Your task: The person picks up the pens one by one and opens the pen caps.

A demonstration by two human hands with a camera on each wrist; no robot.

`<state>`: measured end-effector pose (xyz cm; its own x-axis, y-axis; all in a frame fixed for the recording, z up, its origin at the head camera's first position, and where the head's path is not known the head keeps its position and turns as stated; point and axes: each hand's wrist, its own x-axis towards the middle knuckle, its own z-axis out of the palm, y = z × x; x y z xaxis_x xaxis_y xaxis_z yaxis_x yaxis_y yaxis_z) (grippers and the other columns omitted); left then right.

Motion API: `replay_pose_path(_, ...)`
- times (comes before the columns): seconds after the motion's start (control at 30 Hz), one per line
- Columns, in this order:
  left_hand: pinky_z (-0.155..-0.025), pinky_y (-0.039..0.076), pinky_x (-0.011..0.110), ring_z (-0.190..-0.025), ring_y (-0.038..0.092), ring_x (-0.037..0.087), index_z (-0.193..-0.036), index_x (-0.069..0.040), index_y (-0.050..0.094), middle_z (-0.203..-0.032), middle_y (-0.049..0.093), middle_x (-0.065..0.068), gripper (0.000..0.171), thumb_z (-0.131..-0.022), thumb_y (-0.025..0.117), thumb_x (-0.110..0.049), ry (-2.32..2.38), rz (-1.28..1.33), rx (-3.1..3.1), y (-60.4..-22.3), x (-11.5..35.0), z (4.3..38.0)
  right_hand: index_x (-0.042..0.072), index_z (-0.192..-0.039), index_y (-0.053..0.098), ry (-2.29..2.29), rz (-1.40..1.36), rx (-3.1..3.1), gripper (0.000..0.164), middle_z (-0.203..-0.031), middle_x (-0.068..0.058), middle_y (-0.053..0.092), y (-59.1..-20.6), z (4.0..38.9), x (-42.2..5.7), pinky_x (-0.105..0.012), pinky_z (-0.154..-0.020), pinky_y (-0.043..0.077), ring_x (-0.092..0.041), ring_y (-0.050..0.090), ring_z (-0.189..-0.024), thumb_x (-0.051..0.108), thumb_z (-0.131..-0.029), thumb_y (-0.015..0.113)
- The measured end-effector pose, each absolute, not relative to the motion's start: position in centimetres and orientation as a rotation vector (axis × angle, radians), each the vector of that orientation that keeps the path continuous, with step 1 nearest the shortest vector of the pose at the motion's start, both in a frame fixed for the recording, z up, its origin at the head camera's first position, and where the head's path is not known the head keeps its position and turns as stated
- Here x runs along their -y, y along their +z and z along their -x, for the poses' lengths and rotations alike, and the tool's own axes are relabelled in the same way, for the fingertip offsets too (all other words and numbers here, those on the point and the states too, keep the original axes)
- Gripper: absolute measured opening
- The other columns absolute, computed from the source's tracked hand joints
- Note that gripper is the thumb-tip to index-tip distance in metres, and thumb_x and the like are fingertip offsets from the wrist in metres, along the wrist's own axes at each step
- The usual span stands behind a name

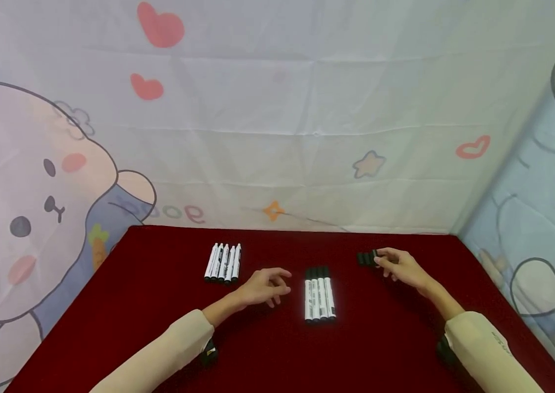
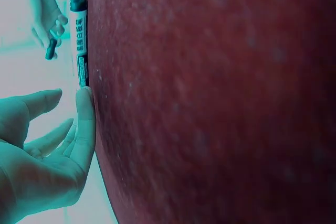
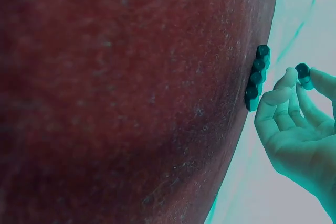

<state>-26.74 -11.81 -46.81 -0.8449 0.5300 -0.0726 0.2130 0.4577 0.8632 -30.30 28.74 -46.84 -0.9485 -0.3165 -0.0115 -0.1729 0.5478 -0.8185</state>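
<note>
My right hand [image 1: 401,267] pinches a small black marker cap [image 3: 303,72] between thumb and fingertip, raised off the table. Beside it lies a short row of black caps [image 1: 365,258], also visible as a row of caps [image 3: 256,80] in the right wrist view. My left hand [image 1: 264,286] hovers with loosely bent fingers and holds nothing. To its right, white markers [image 1: 319,299] with black caps lie side by side, caps at the far end. The left wrist view shows one marker [image 2: 79,38] past a fingertip; whether they touch I cannot tell.
Several white markers [image 1: 223,263] with narrow white tips facing away lie together at the left. Everything rests on a dark red tablecloth [image 1: 277,360]. A printed pale curtain [image 1: 258,109] hangs behind the table and along its sides.
</note>
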Motion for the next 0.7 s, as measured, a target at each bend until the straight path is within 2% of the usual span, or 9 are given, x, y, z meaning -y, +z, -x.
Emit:
replay_pose_path(0.37,-0.061,0.062,0.032,-0.071,0.072,0.024,-0.136,0.004,0.058,-0.106,0.073,0.022,0.042,-0.098,0.067,-0.011,1.355,-0.655,-2.335,-47.2,9.5,26.6,-0.013,-0.145,0.043,-1.348,0.222,-2.730,0.056,-0.112,-0.028,0.066,-48.0,31.6,-28.9,-0.027,-0.061,0.050,-0.012,0.059,-0.074,0.028,-0.108,0.052)
replay_pose_path(0.53,-0.060,0.061,0.031,-0.068,0.071,0.023,-0.136,0.005,0.058,-0.106,0.072,0.022,0.043,-0.097,0.068,-0.011,1.357,-0.644,-2.346,-47.4,8.8,26.4,-0.016,-0.144,0.043,-1.342,0.127,-2.734,0.054,-0.119,-0.033,0.067,-48.6,31.8,-29.1,-0.026,-0.059,0.051,-0.011,0.059,-0.072,0.025,-0.109,0.050)
replay_pose_path(0.7,-0.058,0.061,0.033,-0.067,0.072,0.028,-0.135,0.008,0.056,-0.103,0.072,0.023,0.047,-0.095,0.070,-0.012,1.368,-0.659,-2.355,-47.3,8.0,26.4,-0.018,-0.142,0.043,-1.317,0.079,-2.730,0.053,-0.115,-0.032,0.068,-48.8,31.9,-29.4,-0.026,-0.057,0.051,-0.011,0.060,-0.071,0.022,-0.108,0.050)
